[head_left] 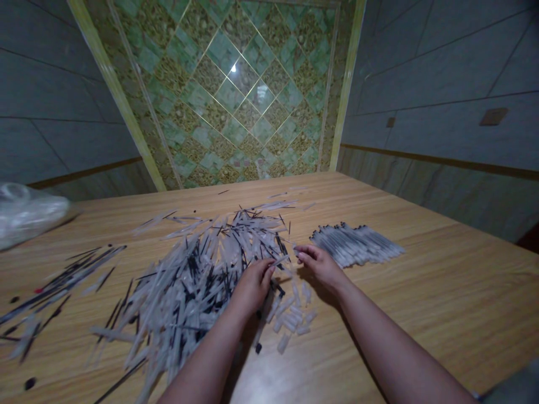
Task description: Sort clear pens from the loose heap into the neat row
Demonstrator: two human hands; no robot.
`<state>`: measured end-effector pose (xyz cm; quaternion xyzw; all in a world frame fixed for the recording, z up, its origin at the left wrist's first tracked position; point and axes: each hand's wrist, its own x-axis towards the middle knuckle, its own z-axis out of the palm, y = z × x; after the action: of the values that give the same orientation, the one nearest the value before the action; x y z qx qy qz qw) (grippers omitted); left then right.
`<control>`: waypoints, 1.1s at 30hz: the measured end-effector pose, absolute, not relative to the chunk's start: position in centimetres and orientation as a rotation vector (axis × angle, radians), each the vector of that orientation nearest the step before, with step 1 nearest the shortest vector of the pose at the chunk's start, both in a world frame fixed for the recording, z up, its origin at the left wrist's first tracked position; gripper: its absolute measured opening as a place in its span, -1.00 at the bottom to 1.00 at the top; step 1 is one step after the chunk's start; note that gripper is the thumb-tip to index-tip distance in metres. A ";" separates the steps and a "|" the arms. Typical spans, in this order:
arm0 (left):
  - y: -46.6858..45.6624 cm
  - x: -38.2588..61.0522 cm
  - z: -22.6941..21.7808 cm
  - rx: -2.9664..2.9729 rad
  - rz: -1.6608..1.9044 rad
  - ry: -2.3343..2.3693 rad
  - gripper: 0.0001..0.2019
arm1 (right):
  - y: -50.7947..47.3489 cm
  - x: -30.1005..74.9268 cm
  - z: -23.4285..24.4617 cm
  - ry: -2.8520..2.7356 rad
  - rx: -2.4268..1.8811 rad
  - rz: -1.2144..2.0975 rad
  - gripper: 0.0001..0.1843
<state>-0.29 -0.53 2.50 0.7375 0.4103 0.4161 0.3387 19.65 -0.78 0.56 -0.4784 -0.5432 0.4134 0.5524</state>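
My left hand (253, 285) is closed in a pinch on a short translucent pen barrel (279, 260), whose free end points toward my right hand. My right hand (318, 262) has thumb and finger pressed together on something small at the fingertips, too blurred to name. Under and left of my left hand spreads a large loose pile of pen parts (202, 280), clear tubes and thin black refills mixed. Between my forearms lie several short clear caps (290, 320). Beyond my right hand, gray pens with dark ends (357, 244) lie side by side in a row.
Everything lies on a wood-grain table (442, 292). Several black refills (71, 275) and small black plugs (30, 384) are scattered at the left. A clear plastic bag (31, 216) sits at the far left edge. A green tiled wall (252, 112) stands behind the table.
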 end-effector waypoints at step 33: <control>0.2 -1.9 4.6 2.486 0.825 1.324 -0.56 | -1.0 22.2 3.3 -1.500 -1.257 0.472 -0.74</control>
<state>-1.90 0.21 4.60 0.8424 0.4488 0.2797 0.1032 22.24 -1.00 3.28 -0.5277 -0.6295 0.1983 0.5348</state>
